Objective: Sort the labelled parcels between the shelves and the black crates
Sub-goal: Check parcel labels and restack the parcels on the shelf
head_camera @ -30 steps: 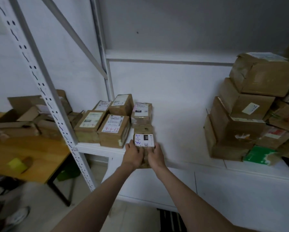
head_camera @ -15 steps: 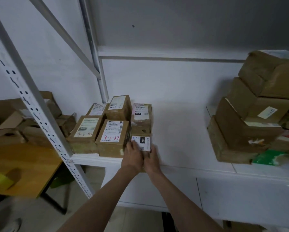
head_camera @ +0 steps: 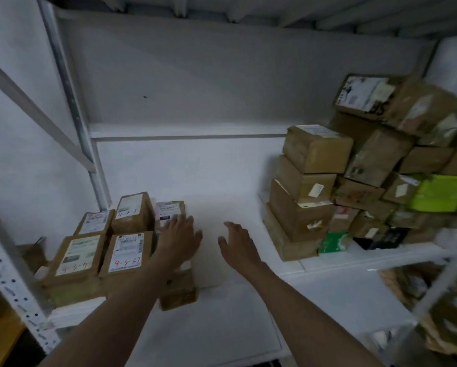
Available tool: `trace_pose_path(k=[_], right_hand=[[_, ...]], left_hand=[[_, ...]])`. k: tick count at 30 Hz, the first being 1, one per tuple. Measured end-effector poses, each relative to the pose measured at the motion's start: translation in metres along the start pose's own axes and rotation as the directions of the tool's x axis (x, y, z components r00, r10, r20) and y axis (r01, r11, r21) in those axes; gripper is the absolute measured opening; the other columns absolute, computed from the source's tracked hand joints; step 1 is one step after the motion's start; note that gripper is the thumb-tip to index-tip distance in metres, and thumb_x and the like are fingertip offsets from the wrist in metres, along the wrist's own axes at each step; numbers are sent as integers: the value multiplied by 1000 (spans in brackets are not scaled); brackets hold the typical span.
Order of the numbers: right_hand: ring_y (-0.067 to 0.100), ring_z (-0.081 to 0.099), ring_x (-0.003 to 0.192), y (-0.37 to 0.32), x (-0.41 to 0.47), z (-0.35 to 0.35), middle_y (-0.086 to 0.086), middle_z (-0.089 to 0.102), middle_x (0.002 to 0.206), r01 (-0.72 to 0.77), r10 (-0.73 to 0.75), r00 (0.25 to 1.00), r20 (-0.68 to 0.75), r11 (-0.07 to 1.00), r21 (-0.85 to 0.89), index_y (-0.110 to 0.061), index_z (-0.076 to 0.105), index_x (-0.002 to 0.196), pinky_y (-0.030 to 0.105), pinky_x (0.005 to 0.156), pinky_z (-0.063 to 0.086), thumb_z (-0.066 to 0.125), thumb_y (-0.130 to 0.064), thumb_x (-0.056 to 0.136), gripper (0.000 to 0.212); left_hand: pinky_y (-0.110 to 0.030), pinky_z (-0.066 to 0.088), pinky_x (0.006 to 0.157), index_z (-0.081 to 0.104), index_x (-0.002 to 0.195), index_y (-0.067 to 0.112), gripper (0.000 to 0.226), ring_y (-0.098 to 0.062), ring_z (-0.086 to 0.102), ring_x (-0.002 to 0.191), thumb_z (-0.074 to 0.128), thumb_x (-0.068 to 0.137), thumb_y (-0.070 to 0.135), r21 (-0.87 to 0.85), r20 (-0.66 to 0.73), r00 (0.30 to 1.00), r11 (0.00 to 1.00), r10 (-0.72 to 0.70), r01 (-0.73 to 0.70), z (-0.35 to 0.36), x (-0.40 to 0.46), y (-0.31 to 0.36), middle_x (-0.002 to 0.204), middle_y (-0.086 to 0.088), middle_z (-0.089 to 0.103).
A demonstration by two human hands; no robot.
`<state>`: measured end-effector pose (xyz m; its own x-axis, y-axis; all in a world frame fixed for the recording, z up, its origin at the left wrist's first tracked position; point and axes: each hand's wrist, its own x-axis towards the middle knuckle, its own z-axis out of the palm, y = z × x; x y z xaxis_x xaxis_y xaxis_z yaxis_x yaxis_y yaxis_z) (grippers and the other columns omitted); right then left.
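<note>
A group of small labelled cardboard parcels sits at the left end of the white shelf [head_camera: 222, 327]. One label reads 4-5-37 [head_camera: 126, 254], another behind it 4-5-3 [head_camera: 130, 211]. A small brown parcel [head_camera: 178, 292] stands at the group's right edge, mostly hidden under my left forearm. My left hand [head_camera: 178, 241] hovers flat over it with fingers spread, holding nothing. My right hand [head_camera: 238, 245] hangs open above the bare shelf, just right of the parcels. No black crate is in view.
A tall, loose stack of brown boxes [head_camera: 309, 197] fills the shelf's right side, with a bright green box [head_camera: 442, 193] and a darker green one [head_camera: 334, 242] among them. A perforated white upright [head_camera: 12, 284] stands at the left. More boxes lie on a lower shelf at the right.
Both hands held the small parcel and set it down beside the others; now they have let go and lifted apart. The view has moved closer and higher over the shelf.
</note>
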<state>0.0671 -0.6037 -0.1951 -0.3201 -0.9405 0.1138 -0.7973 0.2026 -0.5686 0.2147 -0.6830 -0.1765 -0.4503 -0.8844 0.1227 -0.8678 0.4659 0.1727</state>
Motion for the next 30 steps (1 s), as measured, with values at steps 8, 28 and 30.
trace_pose_path(k=[8, 28, 30], right_hand=[[32, 45, 132, 6, -25, -130, 15, 49, 143, -23, -71, 951, -301, 955, -297, -8, 41, 146, 40, 108, 37, 46, -24, 103, 46], [33, 40, 137, 64, 29, -309, 16, 42, 147, -118, 71, 857, -511, 991, -60, -6, 36, 149, 43, 114, 35, 40, -17, 106, 44], [33, 39, 138, 69, 41, -315, 17, 42, 149, -110, 92, 866, -492, 994, -8, -5, 36, 149, 39, 112, 33, 38, -16, 107, 43]], left_hand=[[-41, 23, 119, 44, 148, 7, 58, -30, 35, 143, 33, 105, 44, 49, -123, 968, 975, 220, -216, -72, 33, 89, 154, -16, 42], [-37, 35, 109, 42, 147, 0, 60, -35, 42, 138, 29, 107, 44, -549, -121, 985, 818, 126, -172, -150, 102, 271, 153, -19, 43], [-39, 33, 111, 37, 150, 1, 65, -36, 40, 140, 29, 106, 49, -603, -91, 993, 789, 80, -119, -148, 115, 279, 155, -18, 39]])
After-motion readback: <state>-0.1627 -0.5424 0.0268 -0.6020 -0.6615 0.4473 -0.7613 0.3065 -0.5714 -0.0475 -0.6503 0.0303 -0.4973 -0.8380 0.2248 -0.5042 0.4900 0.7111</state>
